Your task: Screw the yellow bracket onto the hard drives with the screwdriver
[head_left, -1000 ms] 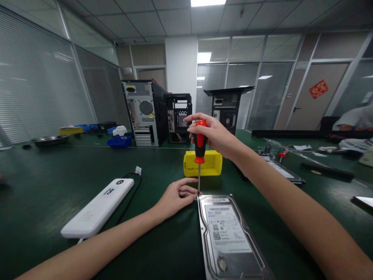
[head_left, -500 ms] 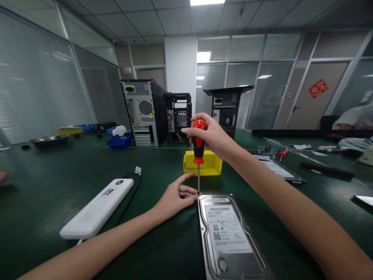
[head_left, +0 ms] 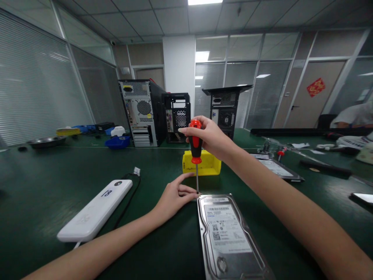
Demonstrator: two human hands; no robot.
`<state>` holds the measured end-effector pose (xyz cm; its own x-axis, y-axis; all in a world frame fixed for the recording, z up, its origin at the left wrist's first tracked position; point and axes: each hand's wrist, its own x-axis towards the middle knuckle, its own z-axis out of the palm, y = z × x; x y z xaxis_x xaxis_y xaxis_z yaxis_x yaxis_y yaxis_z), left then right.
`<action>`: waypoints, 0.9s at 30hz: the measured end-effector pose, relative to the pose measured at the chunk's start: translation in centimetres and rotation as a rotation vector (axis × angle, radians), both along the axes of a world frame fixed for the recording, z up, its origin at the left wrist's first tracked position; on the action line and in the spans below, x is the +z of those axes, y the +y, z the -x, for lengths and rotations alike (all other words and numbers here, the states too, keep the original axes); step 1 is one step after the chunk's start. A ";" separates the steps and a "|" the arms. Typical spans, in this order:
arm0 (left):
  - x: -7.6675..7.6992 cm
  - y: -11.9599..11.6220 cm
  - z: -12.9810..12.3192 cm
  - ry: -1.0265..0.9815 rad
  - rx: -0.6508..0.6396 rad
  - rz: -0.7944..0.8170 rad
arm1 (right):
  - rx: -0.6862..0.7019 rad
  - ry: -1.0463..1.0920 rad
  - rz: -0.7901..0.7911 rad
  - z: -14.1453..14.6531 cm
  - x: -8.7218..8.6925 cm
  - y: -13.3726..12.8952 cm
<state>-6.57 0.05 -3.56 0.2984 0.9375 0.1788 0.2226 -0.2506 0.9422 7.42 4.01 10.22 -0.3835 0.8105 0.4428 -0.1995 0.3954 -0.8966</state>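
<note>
A silver hard drive (head_left: 227, 233) with a white label lies flat on the green table, its far end pointing away from me. In my right hand (head_left: 207, 132) is a red and black screwdriver (head_left: 196, 146), held upright, its shaft coming down at the drive's far left corner. My left hand (head_left: 177, 196) rests beside that corner, thumb and curled fingers pinched together by the screwdriver's tip and the index finger stretched forward. Whatever is between those fingertips is too small to make out. Just behind sits a yellow bin (head_left: 214, 165).
A white power bank (head_left: 94, 212) with a black cable lies left. Computer cases (head_left: 142, 112) stand at the back, with a blue bin (head_left: 117, 142) and a metal dish (head_left: 46, 142) left of them. Another hard drive (head_left: 275, 169) lies right. A person's sleeve (head_left: 354, 114) shows far right.
The view has shifted slightly. The screwdriver leans a little more, its handle tipping left; both hands stay at the drive's corner.
</note>
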 end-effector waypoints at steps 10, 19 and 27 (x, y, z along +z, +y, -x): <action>-0.1 -0.1 0.0 0.066 0.021 -0.081 | 0.135 0.093 0.097 0.2 0.0 -0.3; -0.2 -0.4 -0.1 0.061 0.014 -0.122 | 0.172 0.056 0.131 0.2 0.3 -0.9; -0.2 -0.3 -0.1 0.077 0.004 -0.127 | 0.188 0.004 0.187 -0.4 0.7 -1.1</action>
<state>-6.47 -0.23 -3.77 0.3119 0.9100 0.2733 0.2938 -0.3660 0.8830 7.78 2.86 10.88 -0.5334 0.7932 0.2938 -0.2572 0.1788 -0.9497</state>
